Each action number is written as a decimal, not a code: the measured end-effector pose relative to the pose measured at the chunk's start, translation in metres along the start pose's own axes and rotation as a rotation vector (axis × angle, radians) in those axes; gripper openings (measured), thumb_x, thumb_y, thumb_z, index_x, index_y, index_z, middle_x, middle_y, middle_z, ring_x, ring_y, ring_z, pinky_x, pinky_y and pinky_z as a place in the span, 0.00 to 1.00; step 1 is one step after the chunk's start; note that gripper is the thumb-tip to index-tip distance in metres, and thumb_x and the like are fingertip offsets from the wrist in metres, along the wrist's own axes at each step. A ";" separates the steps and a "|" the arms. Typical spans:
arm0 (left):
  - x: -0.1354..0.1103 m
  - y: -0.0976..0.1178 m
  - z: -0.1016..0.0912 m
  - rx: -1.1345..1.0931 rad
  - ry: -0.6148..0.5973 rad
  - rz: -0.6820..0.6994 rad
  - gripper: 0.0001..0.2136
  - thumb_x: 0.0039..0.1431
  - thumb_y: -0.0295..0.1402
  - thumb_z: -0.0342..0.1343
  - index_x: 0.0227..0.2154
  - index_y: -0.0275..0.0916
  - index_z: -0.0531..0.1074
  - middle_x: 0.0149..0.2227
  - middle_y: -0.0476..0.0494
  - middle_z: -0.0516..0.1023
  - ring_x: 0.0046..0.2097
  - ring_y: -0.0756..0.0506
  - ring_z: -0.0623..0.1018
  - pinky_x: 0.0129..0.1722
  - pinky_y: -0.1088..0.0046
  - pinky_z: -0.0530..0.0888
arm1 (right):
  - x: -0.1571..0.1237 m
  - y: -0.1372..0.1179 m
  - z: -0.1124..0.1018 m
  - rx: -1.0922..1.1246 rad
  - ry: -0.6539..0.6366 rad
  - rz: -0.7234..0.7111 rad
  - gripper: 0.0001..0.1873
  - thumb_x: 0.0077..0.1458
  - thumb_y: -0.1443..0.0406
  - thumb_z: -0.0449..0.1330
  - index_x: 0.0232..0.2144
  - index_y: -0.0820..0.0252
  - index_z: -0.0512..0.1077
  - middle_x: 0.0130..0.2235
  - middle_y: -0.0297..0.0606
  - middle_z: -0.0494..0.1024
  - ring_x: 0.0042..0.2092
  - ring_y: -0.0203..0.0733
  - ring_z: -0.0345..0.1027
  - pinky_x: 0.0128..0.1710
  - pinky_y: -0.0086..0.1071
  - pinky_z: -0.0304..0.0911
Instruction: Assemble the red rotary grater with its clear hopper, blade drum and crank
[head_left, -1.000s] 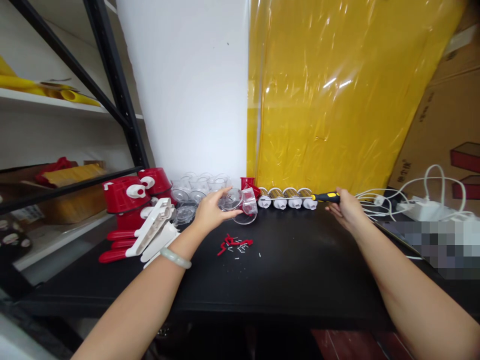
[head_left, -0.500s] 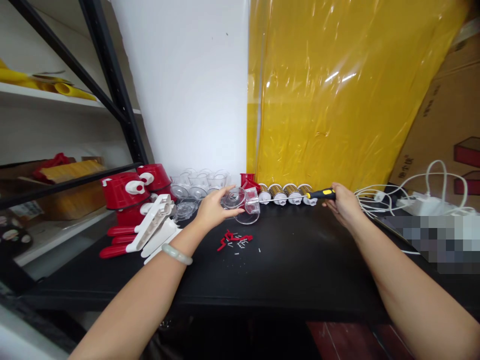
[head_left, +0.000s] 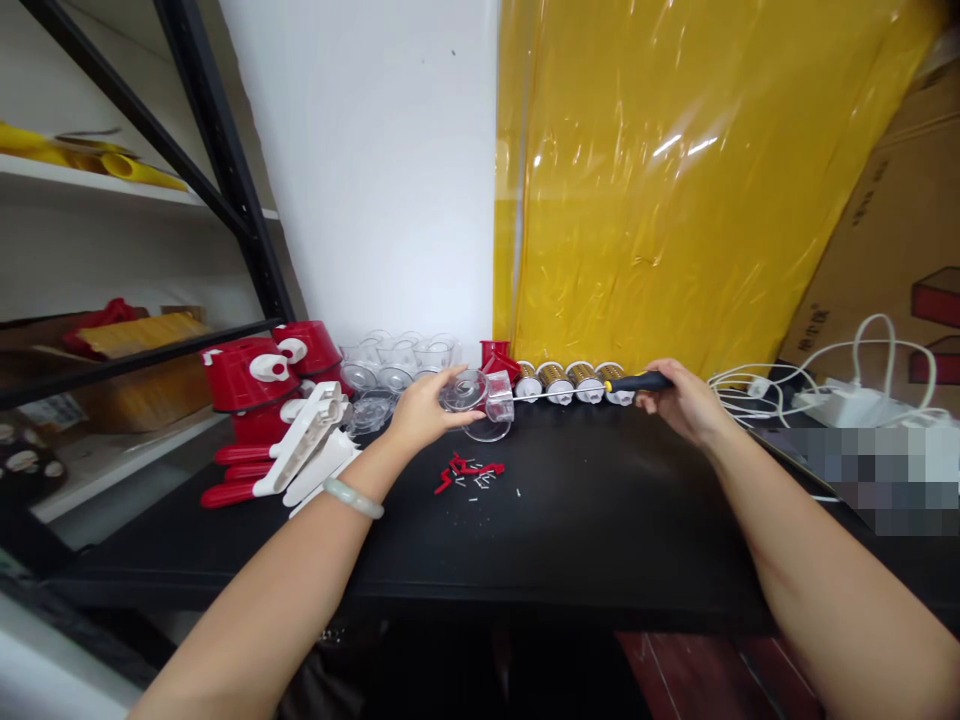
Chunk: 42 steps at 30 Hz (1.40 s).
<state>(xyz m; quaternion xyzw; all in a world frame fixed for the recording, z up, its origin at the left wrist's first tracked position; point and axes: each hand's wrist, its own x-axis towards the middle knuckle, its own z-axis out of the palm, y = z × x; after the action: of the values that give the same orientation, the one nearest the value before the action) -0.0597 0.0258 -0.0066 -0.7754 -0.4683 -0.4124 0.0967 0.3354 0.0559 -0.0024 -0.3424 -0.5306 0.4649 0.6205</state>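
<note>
My left hand is closed around a clear plastic part with round flanges, holding it above the black tabletop. In my right hand is a long screwdriver with a black and yellow handle. Its shaft lies nearly level, and the tip reaches the right side of the clear part; whether it sits on a screw I cannot make out. Below the clear part lie small red plastic pieces and several loose screws.
To the left stand red housings and white handles with red grips. Clear cups line the wall. Grater drums and a red part lie at the back. White cables run on the right.
The screwdriver handle has turned, its yellow marking now out of sight. My right hand has shifted slightly left and up; the clear part stays in my left hand.
</note>
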 end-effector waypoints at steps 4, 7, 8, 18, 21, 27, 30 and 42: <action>0.000 -0.003 -0.001 0.045 -0.011 0.017 0.36 0.44 0.51 0.65 0.56 0.44 0.67 0.45 0.39 0.78 0.47 0.38 0.77 0.48 0.60 0.72 | 0.000 0.003 0.000 -0.058 0.006 0.041 0.17 0.58 0.51 0.52 0.27 0.56 0.66 0.12 0.26 0.62 0.12 0.31 0.53 0.22 0.30 0.65; -0.001 -0.004 -0.002 0.072 -0.026 0.053 0.36 0.44 0.51 0.66 0.56 0.43 0.66 0.45 0.38 0.78 0.46 0.38 0.77 0.47 0.59 0.72 | 0.000 0.002 0.001 0.052 -0.052 0.112 0.10 0.54 0.55 0.56 0.32 0.54 0.66 0.24 0.31 0.74 0.22 0.37 0.69 0.27 0.34 0.69; -0.001 -0.004 -0.002 0.076 -0.027 0.063 0.36 0.44 0.51 0.66 0.57 0.43 0.66 0.45 0.38 0.78 0.46 0.38 0.77 0.47 0.59 0.72 | 0.000 0.003 0.001 0.055 -0.060 0.107 0.09 0.52 0.57 0.59 0.33 0.54 0.66 0.26 0.31 0.76 0.24 0.38 0.71 0.28 0.33 0.69; 0.000 -0.005 -0.003 0.096 -0.040 0.079 0.36 0.45 0.52 0.65 0.57 0.42 0.66 0.45 0.37 0.78 0.46 0.38 0.77 0.47 0.60 0.72 | 0.004 0.008 -0.004 -0.033 -0.051 0.218 0.08 0.55 0.59 0.56 0.32 0.58 0.69 0.29 0.36 0.79 0.29 0.39 0.75 0.29 0.31 0.70; 0.000 -0.005 -0.003 0.089 -0.035 0.075 0.36 0.45 0.52 0.65 0.57 0.43 0.66 0.45 0.38 0.78 0.47 0.38 0.77 0.48 0.60 0.72 | 0.003 0.011 -0.005 -0.046 -0.068 0.146 0.10 0.50 0.61 0.63 0.34 0.56 0.69 0.29 0.33 0.78 0.27 0.36 0.74 0.31 0.31 0.71; 0.000 -0.001 -0.004 0.093 -0.044 0.046 0.36 0.45 0.52 0.65 0.56 0.43 0.66 0.45 0.38 0.78 0.47 0.38 0.77 0.48 0.61 0.71 | 0.005 0.017 -0.009 -0.216 -0.022 0.199 0.18 0.58 0.51 0.53 0.27 0.58 0.69 0.15 0.31 0.68 0.15 0.34 0.62 0.29 0.34 0.71; 0.000 -0.001 -0.004 0.094 -0.043 0.030 0.36 0.45 0.52 0.65 0.56 0.42 0.67 0.45 0.38 0.78 0.47 0.38 0.77 0.48 0.61 0.71 | 0.006 0.015 -0.008 -0.048 -0.060 0.194 0.06 0.54 0.63 0.55 0.36 0.54 0.68 0.34 0.35 0.79 0.33 0.40 0.76 0.33 0.35 0.72; 0.001 -0.007 0.001 0.054 -0.038 -0.008 0.36 0.45 0.53 0.64 0.56 0.42 0.67 0.47 0.39 0.78 0.48 0.38 0.77 0.49 0.61 0.71 | 0.007 0.020 -0.003 -0.063 -0.018 0.213 0.09 0.58 0.57 0.49 0.34 0.55 0.63 0.24 0.34 0.76 0.25 0.40 0.74 0.28 0.33 0.68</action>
<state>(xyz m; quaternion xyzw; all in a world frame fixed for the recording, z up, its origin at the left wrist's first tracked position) -0.0642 0.0306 -0.0079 -0.7783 -0.4843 -0.3850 0.1068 0.3341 0.0690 -0.0187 -0.4118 -0.5111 0.5144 0.5519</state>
